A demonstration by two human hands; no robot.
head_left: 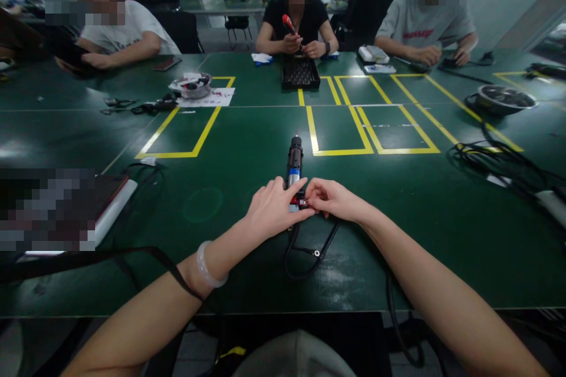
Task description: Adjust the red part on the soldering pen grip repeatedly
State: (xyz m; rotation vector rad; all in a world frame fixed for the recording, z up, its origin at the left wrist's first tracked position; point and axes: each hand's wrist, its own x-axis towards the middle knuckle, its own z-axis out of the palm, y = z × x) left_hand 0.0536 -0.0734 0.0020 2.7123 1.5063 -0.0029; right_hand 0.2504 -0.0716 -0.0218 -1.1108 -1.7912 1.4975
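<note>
An electric screwdriver [295, 155], black with a silver and blue band, lies on the green table with its thin tip pointing away from me. Across its rear end is my left hand [272, 206], thumb and forefinger curved around it. Between them shows a small red and silver piece [299, 204]; its kind is too small to tell. My right hand [335, 199] is closed in a pinch at the right side of that piece, and what its fingertips grip is hidden. A black cable [305, 275] with a ring terminal [316, 253] loops below both hands.
Yellow tape outlines [342, 152] mark the green table [247, 129]. A black tray [300, 73] stands at the far side, before a person holding a red-handled tool [289, 23]. Two more people sit opposite. Coiled cables [495, 159] lie right; a blurred-out device [112, 212] lies left.
</note>
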